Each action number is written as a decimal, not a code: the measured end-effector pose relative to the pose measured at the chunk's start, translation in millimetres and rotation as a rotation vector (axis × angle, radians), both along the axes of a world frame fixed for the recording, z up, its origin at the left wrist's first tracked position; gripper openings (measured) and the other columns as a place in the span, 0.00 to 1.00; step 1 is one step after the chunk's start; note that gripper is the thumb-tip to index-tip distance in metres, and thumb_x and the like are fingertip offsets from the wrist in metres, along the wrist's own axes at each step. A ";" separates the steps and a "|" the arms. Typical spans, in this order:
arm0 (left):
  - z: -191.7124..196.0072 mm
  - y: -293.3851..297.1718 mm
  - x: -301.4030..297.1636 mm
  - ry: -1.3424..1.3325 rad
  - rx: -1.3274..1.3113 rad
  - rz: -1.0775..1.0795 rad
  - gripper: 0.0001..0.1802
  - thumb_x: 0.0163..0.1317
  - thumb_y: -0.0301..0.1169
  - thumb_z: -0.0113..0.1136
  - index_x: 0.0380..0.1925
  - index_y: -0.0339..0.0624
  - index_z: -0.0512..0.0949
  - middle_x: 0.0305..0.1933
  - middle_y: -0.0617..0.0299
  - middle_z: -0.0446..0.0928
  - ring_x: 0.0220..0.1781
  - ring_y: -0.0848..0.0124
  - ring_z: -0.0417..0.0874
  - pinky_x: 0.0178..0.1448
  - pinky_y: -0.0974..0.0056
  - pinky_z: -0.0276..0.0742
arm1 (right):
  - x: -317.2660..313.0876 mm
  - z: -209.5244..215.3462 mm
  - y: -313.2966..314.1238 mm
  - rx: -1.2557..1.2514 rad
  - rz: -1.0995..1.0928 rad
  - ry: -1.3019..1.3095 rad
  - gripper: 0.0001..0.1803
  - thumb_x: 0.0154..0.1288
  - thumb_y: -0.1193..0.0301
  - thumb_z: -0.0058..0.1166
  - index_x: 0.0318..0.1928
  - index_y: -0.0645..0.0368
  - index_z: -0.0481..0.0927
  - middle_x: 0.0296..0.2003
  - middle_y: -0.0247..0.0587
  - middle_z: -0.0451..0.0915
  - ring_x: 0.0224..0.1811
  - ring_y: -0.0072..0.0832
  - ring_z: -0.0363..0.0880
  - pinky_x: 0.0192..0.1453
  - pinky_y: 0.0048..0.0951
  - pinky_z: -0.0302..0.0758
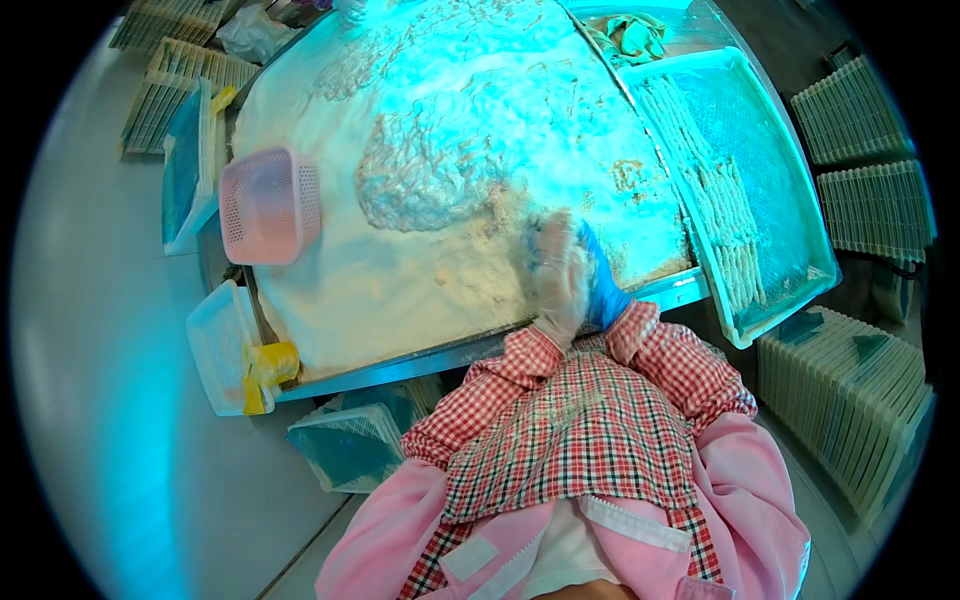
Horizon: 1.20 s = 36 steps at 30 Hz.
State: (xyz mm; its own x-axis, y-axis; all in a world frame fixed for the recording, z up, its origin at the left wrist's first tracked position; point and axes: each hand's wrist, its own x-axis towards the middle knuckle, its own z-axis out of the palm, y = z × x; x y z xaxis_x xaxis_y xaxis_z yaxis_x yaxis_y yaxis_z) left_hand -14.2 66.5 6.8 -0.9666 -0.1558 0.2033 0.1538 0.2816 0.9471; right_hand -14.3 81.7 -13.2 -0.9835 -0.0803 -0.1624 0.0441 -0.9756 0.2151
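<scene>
My left hand (558, 275), in a clear plastic glove, is in front of my right hand (603, 287), which wears a blue glove. The two are close together over the near edge of the powder-covered table (350, 325). Motion smears the left fingers, and the right ones are mostly hidden behind it, so whether either holds anything does not show. Just beyond them lies a crumbly patch of powder (507, 210). Farther off, a mound of glossy, wet-looking pieces (425, 180) rests on the white powder.
A shallow tray (785, 180) at the right holds a row of powder-coated strips (715, 190). On the table's left stands a pink perforated basket (270, 205). A white bin (220, 345) with a yellow-wrapped handle (272, 363) hangs at the near left corner. Stacked trays (850, 400) flank the right side.
</scene>
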 end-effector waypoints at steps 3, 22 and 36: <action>-3.5 -12.3 -10.4 0.075 -0.367 -0.165 0.27 0.70 0.33 0.41 0.68 0.40 0.60 0.72 0.53 0.60 0.75 0.57 0.55 0.79 0.51 0.32 | -5.1 4.6 37.3 0.572 0.325 -0.209 0.29 0.77 0.64 0.32 0.73 0.61 0.49 0.72 0.42 0.53 0.72 0.33 0.54 0.75 0.32 0.52; -40.1 -34.9 -32.5 -0.435 -0.826 -0.119 0.30 0.63 0.34 0.53 0.65 0.37 0.63 0.66 0.48 0.64 0.65 0.52 0.64 0.67 0.49 0.61 | -43.8 -32.0 110.5 0.975 0.698 -0.189 0.20 0.72 0.51 0.46 0.45 0.55 0.75 0.29 0.25 0.72 0.25 0.14 0.64 0.26 0.23 0.61; -28.0 11.5 -35.3 0.056 -0.401 -0.132 0.29 0.70 0.37 0.41 0.70 0.44 0.56 0.75 0.57 0.52 0.78 0.55 0.45 0.79 0.51 0.31 | -29.8 -17.8 39.9 -0.054 0.107 -0.145 0.27 0.76 0.60 0.38 0.70 0.56 0.57 0.67 0.45 0.61 0.67 0.34 0.61 0.70 0.34 0.59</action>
State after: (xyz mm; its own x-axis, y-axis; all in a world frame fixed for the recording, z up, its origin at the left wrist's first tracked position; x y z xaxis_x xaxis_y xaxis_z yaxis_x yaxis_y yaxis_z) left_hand -49.5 77.9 -21.2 -0.9588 0.0707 0.2750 0.2610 0.6008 0.7556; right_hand -44.1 121.6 -30.9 -0.9355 -0.1956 -0.2942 0.1117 -0.9538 0.2789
